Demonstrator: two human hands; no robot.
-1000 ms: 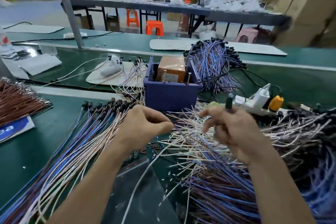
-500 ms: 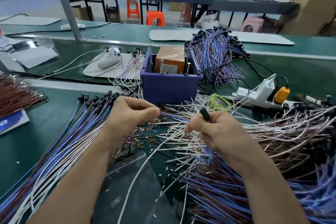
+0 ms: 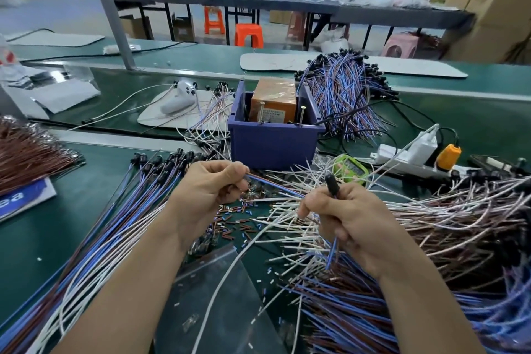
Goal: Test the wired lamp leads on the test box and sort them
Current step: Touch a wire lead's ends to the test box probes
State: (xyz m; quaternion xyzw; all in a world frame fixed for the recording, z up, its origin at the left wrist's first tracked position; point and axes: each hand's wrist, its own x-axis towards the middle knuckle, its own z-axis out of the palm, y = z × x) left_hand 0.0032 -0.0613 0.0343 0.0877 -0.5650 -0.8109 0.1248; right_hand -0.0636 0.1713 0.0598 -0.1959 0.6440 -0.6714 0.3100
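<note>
While right hand (image 3: pixel 355 220) grips, lead (image 3: pixel 330 182) partly hidden

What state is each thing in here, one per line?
Left hand: pinching blue and brown wires.
Right hand: gripping black holder, pointing up.
Purple bin: upright, holds orange box.
Power strip: white adapter and orange plug inserted.
Left bundle: laid roughly parallel.
Right pile: tangled.
</note>
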